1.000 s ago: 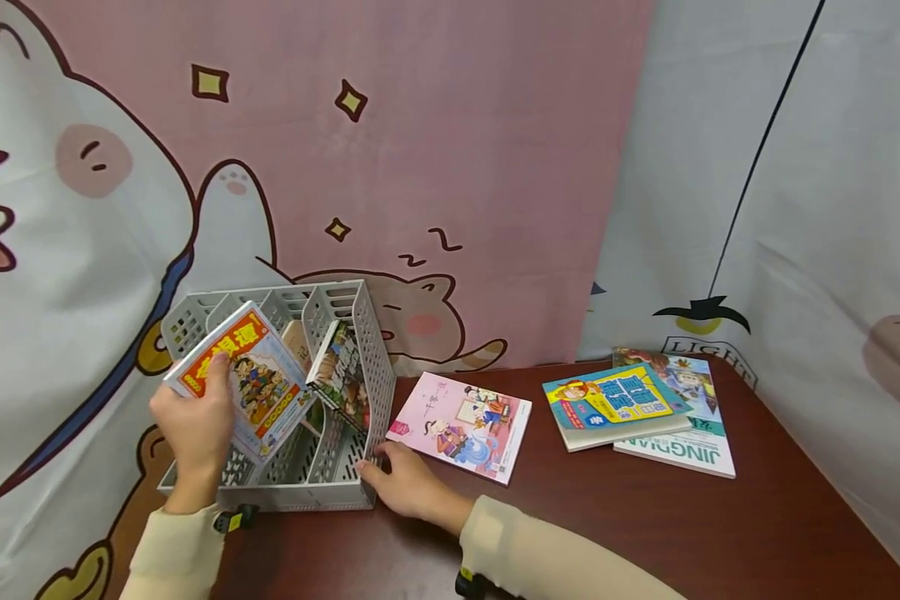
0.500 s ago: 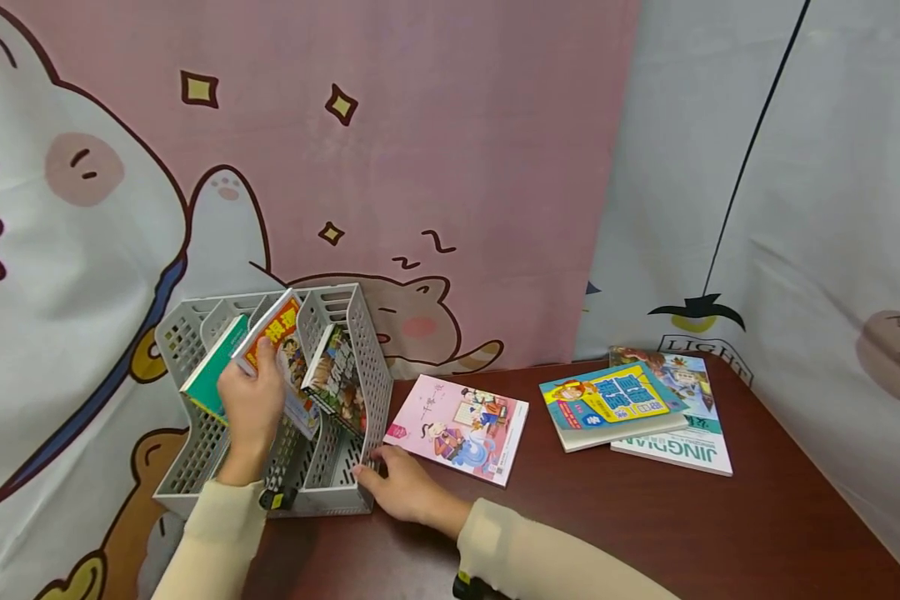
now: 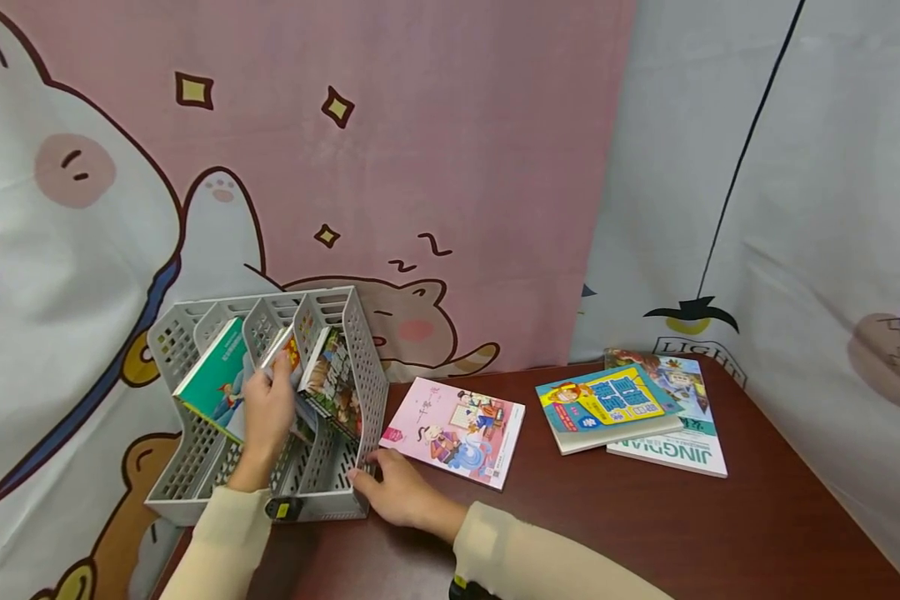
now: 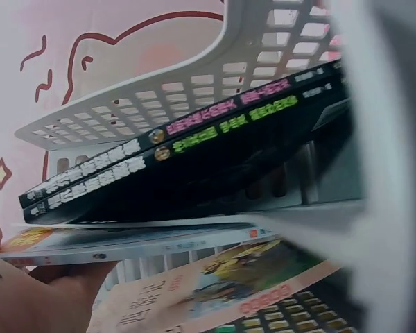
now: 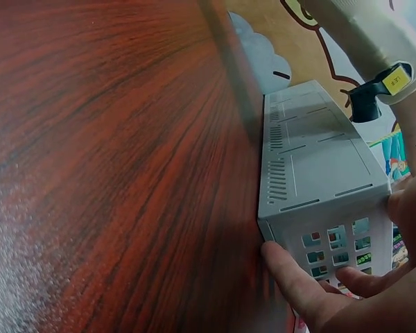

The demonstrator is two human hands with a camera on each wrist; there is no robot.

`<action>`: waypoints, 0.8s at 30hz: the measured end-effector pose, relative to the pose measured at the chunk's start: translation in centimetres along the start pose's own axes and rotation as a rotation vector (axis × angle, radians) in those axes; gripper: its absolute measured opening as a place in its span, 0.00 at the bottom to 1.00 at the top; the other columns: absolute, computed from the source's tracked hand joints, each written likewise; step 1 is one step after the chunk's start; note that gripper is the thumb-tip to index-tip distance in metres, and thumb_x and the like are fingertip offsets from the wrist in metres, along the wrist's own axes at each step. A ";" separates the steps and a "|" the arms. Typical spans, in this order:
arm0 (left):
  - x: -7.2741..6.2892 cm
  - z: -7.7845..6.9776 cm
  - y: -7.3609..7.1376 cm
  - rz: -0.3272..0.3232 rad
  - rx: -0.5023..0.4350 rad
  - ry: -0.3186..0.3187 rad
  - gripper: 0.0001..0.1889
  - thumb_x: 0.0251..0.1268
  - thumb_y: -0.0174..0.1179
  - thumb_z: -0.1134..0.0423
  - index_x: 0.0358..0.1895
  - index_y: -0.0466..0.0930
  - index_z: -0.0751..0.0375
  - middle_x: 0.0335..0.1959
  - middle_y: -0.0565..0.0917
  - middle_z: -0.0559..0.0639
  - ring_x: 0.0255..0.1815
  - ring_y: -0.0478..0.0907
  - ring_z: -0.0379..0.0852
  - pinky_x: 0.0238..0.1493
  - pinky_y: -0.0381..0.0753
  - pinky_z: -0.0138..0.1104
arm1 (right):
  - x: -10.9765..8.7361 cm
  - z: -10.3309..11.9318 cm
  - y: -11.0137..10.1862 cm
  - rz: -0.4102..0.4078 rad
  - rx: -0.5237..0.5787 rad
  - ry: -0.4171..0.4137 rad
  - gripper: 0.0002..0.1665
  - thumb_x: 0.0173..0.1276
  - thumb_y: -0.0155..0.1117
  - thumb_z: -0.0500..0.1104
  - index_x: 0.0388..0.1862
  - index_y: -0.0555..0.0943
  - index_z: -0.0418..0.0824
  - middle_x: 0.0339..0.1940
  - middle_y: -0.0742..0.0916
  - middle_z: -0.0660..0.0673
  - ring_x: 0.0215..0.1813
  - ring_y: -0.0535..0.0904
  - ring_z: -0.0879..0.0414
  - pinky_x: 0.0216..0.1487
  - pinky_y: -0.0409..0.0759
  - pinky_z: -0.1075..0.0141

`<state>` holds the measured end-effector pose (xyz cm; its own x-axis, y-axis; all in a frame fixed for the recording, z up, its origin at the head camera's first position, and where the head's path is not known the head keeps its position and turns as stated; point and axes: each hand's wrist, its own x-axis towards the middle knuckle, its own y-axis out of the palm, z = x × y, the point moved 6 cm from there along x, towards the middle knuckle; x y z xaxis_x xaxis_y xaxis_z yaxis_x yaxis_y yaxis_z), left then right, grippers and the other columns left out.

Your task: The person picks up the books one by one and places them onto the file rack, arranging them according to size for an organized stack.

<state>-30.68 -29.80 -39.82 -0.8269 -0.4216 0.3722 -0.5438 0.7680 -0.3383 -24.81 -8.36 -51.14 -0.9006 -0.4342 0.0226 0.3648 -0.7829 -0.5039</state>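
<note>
My left hand [image 3: 270,412] grips a thin book [image 3: 292,353] with a red-orange cover and white edge, lowered into a compartment of the grey plastic magazine rack [image 3: 322,505]. In the left wrist view, the gripped book [image 4: 159,247] lies along a divider, with a peach-coloured book [image 4: 215,288] on its other side. Two dark-spined books [image 4: 173,156] lean in the rightmost compartment. A green book [image 3: 221,375] leans in the compartment left of my left hand. My right hand [image 3: 399,490] holds the rack's front right corner, thumb and fingers on either side of the wall.
Right of the rack, a pink book [image 3: 457,429] lies flat on the dark red table [image 3: 570,533]. Farther right, a blue and yellow book [image 3: 607,407] overlaps a white and green book [image 3: 675,454]. A printed cloth [image 3: 457,167] hangs behind the table.
My left hand has carried the red-orange book rightward and down into the rack, uncovering the green book on the left. My right hand has stayed at the rack's corner.
</note>
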 end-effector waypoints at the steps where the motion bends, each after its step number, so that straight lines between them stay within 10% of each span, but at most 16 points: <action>1: 0.0 0.2 0.2 0.010 -0.005 -0.005 0.35 0.88 0.47 0.34 0.19 0.61 0.52 0.12 0.61 0.38 0.12 0.58 0.41 0.15 0.60 0.39 | 0.0 0.0 0.0 -0.001 0.003 0.000 0.34 0.84 0.60 0.62 0.67 0.81 0.34 0.67 0.85 0.35 0.71 0.82 0.41 0.74 0.81 0.48; 9: -0.1 1.5 1.1 0.096 -0.090 -0.024 0.31 0.91 0.44 0.39 0.26 0.69 0.54 0.21 0.65 0.41 0.22 0.61 0.39 0.27 0.63 0.39 | 0.1 -0.1 0.1 -0.018 -0.021 -0.008 0.33 0.84 0.61 0.62 0.66 0.82 0.35 0.66 0.86 0.36 0.70 0.83 0.44 0.73 0.81 0.52; 13: 0.2 3.5 1.5 0.154 -0.088 -0.041 0.32 0.92 0.40 0.37 0.56 0.88 0.59 0.45 0.87 0.54 0.47 0.82 0.40 0.51 0.78 0.33 | 0.0 0.0 0.1 -0.013 -0.021 -0.005 0.33 0.84 0.60 0.62 0.67 0.82 0.35 0.67 0.85 0.36 0.71 0.83 0.43 0.74 0.81 0.51; 17: 0.9 5.6 2.0 0.203 -0.104 -0.040 0.37 0.91 0.37 0.34 0.79 0.77 0.57 0.75 0.80 0.60 0.79 0.73 0.49 0.82 0.69 0.46 | 0.0 0.0 0.0 -0.006 -0.014 -0.004 0.34 0.84 0.59 0.63 0.67 0.81 0.34 0.67 0.85 0.35 0.71 0.82 0.42 0.74 0.81 0.49; 24: 0.4 4.1 2.1 0.273 -0.020 -0.043 0.41 0.90 0.39 0.32 0.87 0.64 0.59 0.86 0.69 0.64 0.88 0.64 0.65 0.88 0.61 0.61 | 0.1 -0.1 0.0 -0.005 -0.018 0.001 0.34 0.84 0.60 0.64 0.67 0.82 0.36 0.67 0.86 0.36 0.71 0.83 0.44 0.74 0.81 0.50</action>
<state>-32.72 -30.38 -43.94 -0.9481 -0.2170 0.2324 -0.2971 0.8650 -0.4043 -24.91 -8.38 -51.25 -0.9027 -0.4296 0.0249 0.3555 -0.7771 -0.5194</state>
